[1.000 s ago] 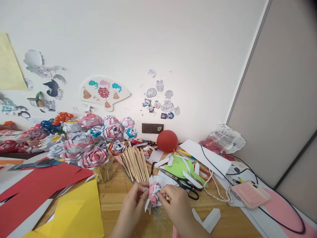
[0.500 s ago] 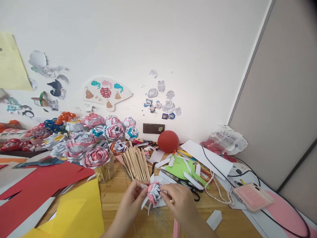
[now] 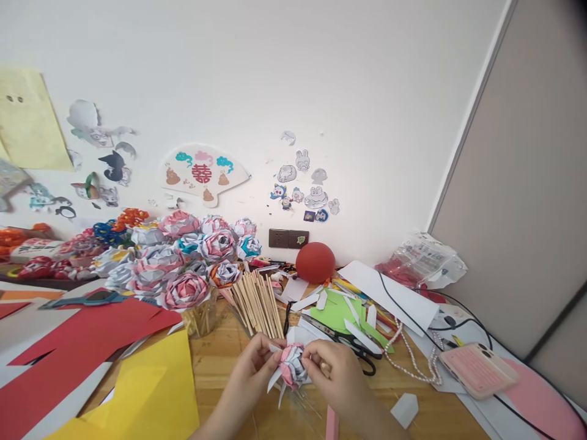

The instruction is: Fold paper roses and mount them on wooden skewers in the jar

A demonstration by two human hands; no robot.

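Between my hands, just above the wooden table, is a pink and white paper flower [image 3: 293, 366] with loose white paper strips sticking out at its left and underside. My left hand [image 3: 257, 365] pinches it from the left, thumb and fingers closed at a strip by its edge. From the right, my right hand [image 3: 334, 369] grips the flower's upper right side between thumb and fingertips. The small end of a wooden stick seems to show among the right fingers. Part of the flower's underside is hidden.
Finished paper flowers [image 3: 183, 290] stand at back left beside a bundle of wooden sticks [image 3: 259, 305]. Black-handled scissors [image 3: 343, 337] lie by green paper [image 3: 337, 310]. A red balloon [image 3: 315, 263], pearl string [image 3: 415, 370], phone [image 3: 479, 368] and yellow paper [image 3: 156, 385] surround the hands.
The view has turned slightly left, so everything sits a little farther right. Both hands keep hold of the flower, which is tilted a little differently.
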